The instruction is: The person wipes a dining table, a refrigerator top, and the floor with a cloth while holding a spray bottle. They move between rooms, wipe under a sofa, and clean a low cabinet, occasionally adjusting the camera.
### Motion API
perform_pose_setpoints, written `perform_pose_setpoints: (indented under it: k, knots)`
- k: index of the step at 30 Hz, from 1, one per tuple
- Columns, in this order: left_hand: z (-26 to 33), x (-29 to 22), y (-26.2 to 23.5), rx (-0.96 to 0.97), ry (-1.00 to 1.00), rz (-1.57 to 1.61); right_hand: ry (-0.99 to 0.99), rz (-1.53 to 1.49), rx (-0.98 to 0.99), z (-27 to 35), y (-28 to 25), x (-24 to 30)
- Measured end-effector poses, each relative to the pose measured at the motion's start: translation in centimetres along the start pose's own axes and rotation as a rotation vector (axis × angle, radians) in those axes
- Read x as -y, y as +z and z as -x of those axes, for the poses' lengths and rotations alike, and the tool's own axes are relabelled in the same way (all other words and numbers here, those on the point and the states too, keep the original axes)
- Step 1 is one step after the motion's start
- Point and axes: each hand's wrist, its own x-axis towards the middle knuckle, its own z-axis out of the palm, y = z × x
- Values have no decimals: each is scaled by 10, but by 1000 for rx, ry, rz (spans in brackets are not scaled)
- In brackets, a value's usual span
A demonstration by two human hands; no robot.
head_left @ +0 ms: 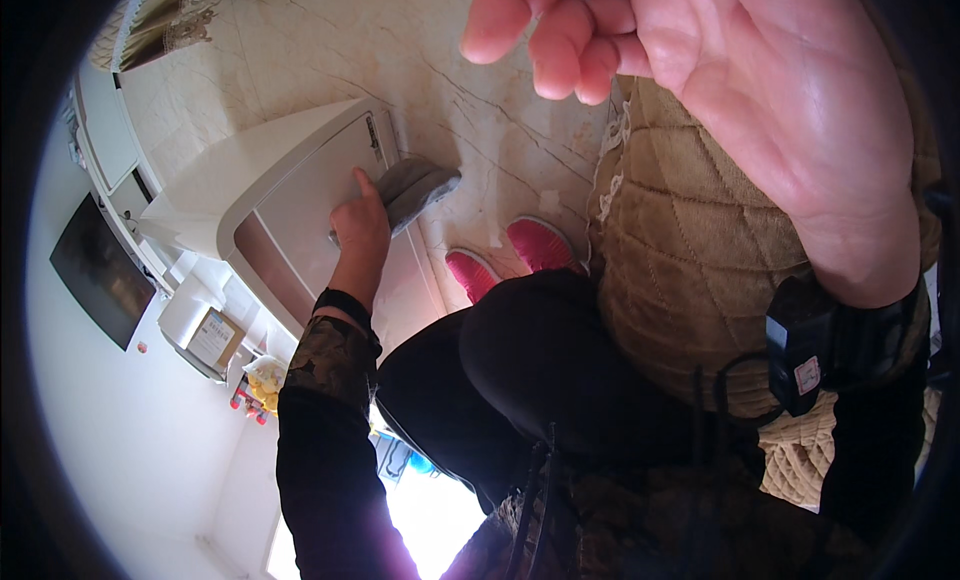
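Two hands here: your left hand (pixel 360 232) is clamped on a soft grey folded cloth (pixel 415 188) against the white glossy cabinet top (pixel 300 195); it looks light and floppy, so bunch it mid-fold. Your right hand (pixel 760 90) hangs loosely open, empty.

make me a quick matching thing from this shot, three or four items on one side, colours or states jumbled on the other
Things:
1. left hand
2. right hand
3. shoes
4. quilted cover

States or colours:
A. pinkish red, on the marble floor
B. raised close to the camera, palm showing, holding nothing
C. tan, stitched in diamonds
D. pressing a grey cloth on the white appliance

Pairs: 1-D, 2-B, 3-A, 4-C
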Motion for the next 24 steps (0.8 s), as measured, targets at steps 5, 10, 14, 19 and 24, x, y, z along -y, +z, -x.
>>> perform_pose_setpoints:
  k: [5,10,14,19,24]
  knots:
    - [5,2,4,-30,6,-39,8,-1,-9,0,1,0]
    - [-2,-1,3,-3,28,-69,22,10,-18,0,3,-1]
    - [-2,-2,1,31,1,-37,27,11,-26,0,5,0]
    - [0,0,1,21,26,-9,35,15,-34,-2,6,0]
    - [0,-2,1,28,21,-59,43,17,-46,-2,6,0]
